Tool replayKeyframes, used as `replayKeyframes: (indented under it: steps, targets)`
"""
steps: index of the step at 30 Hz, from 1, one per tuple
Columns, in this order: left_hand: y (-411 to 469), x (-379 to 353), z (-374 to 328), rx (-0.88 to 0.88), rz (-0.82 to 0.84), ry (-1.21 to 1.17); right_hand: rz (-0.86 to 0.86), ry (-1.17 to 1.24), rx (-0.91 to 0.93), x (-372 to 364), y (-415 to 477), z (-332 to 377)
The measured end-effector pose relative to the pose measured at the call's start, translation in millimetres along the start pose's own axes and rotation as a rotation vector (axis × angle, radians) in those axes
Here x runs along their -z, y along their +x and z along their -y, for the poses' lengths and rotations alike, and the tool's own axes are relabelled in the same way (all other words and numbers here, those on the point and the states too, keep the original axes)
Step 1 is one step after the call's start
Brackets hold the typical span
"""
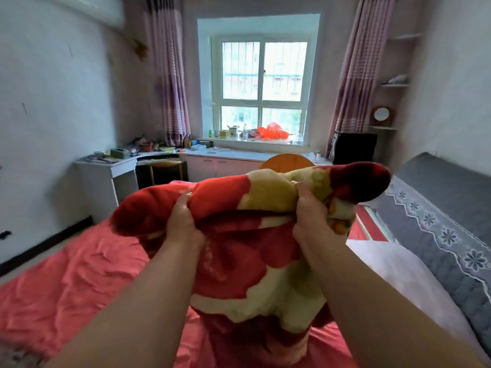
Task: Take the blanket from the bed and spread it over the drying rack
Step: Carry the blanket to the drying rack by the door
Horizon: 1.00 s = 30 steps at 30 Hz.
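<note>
A thick red and cream flowered blanket (255, 251) hangs bunched in the air over the bed (79, 274), which has a coral-red sheet. My left hand (183, 221) grips the blanket's upper fold on the left. My right hand (310, 216) clutches the same fold on the right. The blanket's lower part droops between my forearms toward the sheet. No drying rack is in view.
A grey padded headboard with a lace cover (446, 229) and a white pillow (398, 274) lie to the right. A cluttered white desk (111, 163) and low cabinets stand under the window (261, 86). A round orange chair back (288, 161) shows behind the blanket.
</note>
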<state>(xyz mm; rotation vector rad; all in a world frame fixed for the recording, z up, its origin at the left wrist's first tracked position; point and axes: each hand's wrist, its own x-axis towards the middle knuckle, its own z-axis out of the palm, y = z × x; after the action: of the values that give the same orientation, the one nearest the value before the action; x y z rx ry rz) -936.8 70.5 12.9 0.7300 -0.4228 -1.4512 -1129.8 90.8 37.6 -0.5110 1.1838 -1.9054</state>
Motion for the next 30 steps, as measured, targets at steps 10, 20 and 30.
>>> replayKeyframes:
  steps: [10,20,30]
  targets:
    - [-31.3,62.4,-131.8,-0.257,-0.159,-0.031,0.257,-0.006,-0.061,-117.6,-77.0,-15.3]
    - [-75.8,180.6,-289.7,-0.515,-0.337,-0.017,0.512,0.008,-0.177,-260.4,-203.7,-75.1]
    - [-119.3,311.7,-421.8,-0.619,-0.506,-0.034,0.671,-0.016,-0.376,-382.0,-334.2,-154.9]
